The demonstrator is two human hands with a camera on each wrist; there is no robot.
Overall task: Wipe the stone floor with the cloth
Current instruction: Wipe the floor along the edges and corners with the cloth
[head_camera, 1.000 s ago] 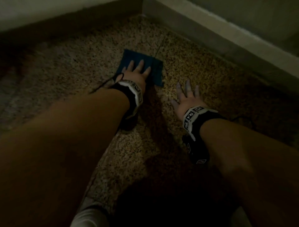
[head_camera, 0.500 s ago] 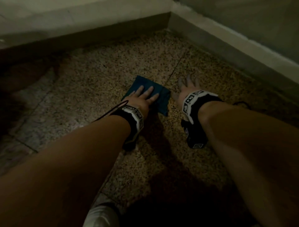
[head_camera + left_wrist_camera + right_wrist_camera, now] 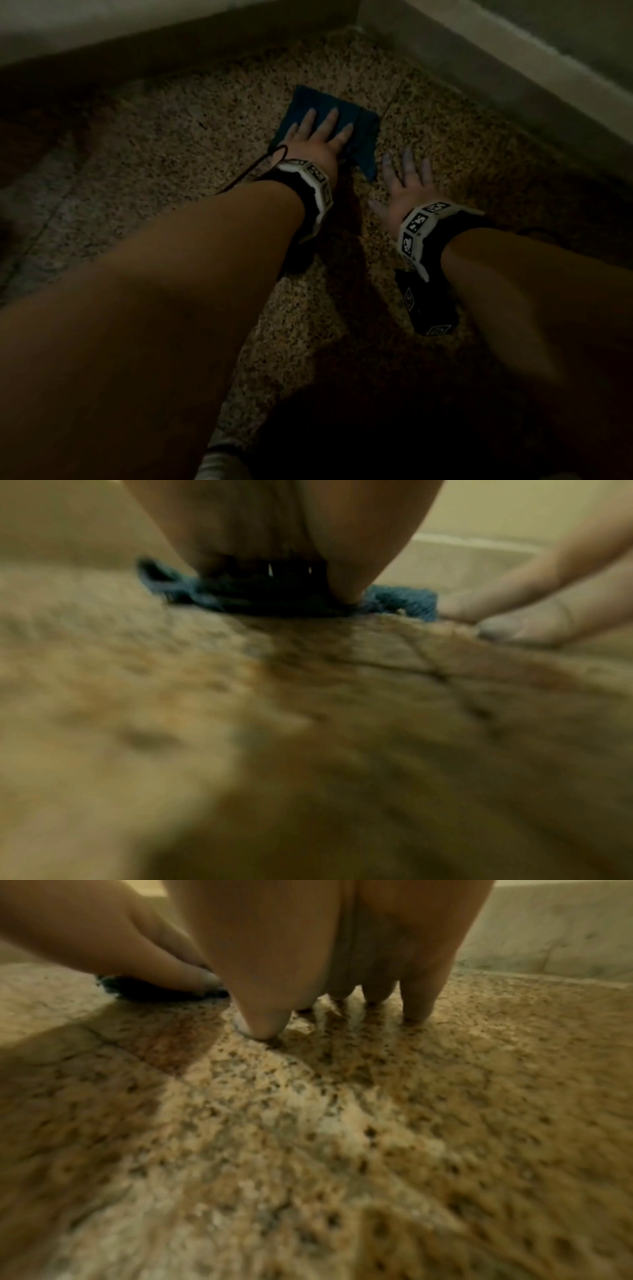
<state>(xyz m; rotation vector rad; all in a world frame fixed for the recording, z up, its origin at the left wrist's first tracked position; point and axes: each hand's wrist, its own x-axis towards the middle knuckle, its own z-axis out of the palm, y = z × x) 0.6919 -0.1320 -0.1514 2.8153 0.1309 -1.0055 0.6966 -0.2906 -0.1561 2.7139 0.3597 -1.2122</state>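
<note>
A dark blue cloth (image 3: 359, 137) lies flat on the speckled stone floor (image 3: 205, 137) near the room's corner. My left hand (image 3: 315, 140) presses down on it with straight, spread fingers. In the left wrist view the palm (image 3: 274, 534) covers the cloth (image 3: 404, 601), whose edges stick out on both sides. My right hand (image 3: 407, 185) lies flat on the bare floor just right of the cloth, fingers spread. The right wrist view has its fingertips (image 3: 260, 1026) touching the stone (image 3: 342, 1123), with the left hand (image 3: 103, 947) and cloth (image 3: 154, 991) at the upper left.
Low stone skirting runs along the far side (image 3: 171, 37) and the right side (image 3: 513, 68), meeting in a corner just beyond the cloth. A tile joint (image 3: 394, 99) runs past the cloth's right edge. A white shoe (image 3: 219, 462) shows at the bottom edge.
My left hand has pushed the cloth forward toward the corner again after drawing it back. My right hand has slid back toward me on the floor.
</note>
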